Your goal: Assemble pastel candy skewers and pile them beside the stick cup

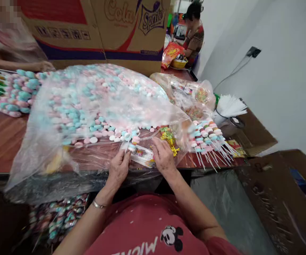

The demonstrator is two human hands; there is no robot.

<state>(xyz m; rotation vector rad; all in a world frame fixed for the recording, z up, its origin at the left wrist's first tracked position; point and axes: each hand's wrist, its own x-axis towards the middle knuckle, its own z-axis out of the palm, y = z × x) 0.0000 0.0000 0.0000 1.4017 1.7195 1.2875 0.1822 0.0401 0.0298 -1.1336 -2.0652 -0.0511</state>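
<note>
My left hand (119,166) pinches the left end of a small clear printed packet (141,154) lying at the front edge of the wooden table (1,138). My right hand (163,156) rests on the packet's right end, fingers curled over it. Just behind the packet lie gold twist ties (169,139). A big clear plastic bag (94,102) of pink, blue and white marshmallow candies spreads across the table behind my hands. To the right is a pile of marshmallow skewers on white sticks (207,136).
A cup of white sticks (228,106) stands at the right, beside open brown cartons (259,138). Large Cola and Sprite cartons (102,28) rise behind. More finished skewers (17,92) lie far left near another person's arm (20,63). A second person sits at the back (194,35).
</note>
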